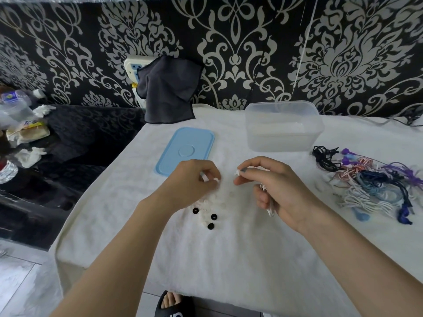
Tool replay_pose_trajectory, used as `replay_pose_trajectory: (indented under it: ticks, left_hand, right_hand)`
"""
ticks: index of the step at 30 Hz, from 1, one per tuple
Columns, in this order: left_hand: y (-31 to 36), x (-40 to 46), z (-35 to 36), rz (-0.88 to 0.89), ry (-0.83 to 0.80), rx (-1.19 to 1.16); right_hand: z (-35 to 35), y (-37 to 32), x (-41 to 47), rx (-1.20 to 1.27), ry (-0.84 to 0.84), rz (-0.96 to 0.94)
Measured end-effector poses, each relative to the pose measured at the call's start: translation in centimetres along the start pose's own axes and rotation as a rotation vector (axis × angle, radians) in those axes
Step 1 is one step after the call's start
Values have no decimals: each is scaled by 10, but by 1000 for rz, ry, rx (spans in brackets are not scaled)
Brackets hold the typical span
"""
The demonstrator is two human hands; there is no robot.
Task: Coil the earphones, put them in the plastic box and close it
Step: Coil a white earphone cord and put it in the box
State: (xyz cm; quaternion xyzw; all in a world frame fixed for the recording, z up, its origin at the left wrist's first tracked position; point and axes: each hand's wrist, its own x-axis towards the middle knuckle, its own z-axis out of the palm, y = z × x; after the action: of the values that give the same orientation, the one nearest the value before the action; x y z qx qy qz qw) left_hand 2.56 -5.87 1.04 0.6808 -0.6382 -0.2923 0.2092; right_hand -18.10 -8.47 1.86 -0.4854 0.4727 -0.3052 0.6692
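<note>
Left hand (196, 179), frame centre: our fingers pinched on a small white ear tip (215, 179). Right hand (272, 184), just beside it: thumb and forefinger closed on a white earbud (238, 172), remaining fingers curled round the white earphone cable (270, 208). Below the left hand: loose ear tips, white and three black (210, 218), on the white cloth (229, 259). Upper centre: blue lid (185, 149), lying flat, off the box. Upper right: clear plastic box (283, 126), open. Right edge: tangled pile of earphones (370, 186), black, purple, blue, white, striped. Upper left: bottle (13, 99) with a blue label; we cannot read any writing.
</note>
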Motion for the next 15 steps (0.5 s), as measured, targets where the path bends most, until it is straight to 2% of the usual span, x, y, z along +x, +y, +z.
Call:
replay_pose_trajectory:
  ticks: [3, 8, 15]
  left_hand:
    - [10, 2, -2, -9, 67, -176]
    - [26, -1, -1, -4, 36, -351]
    - [37, -3, -2, -3, 30, -405]
  right_hand:
    - [1, -1, 1, -15, 12, -36]
    - [1, 0, 0, -45, 64, -121]
    - [1, -2, -1, -57, 87, -184]
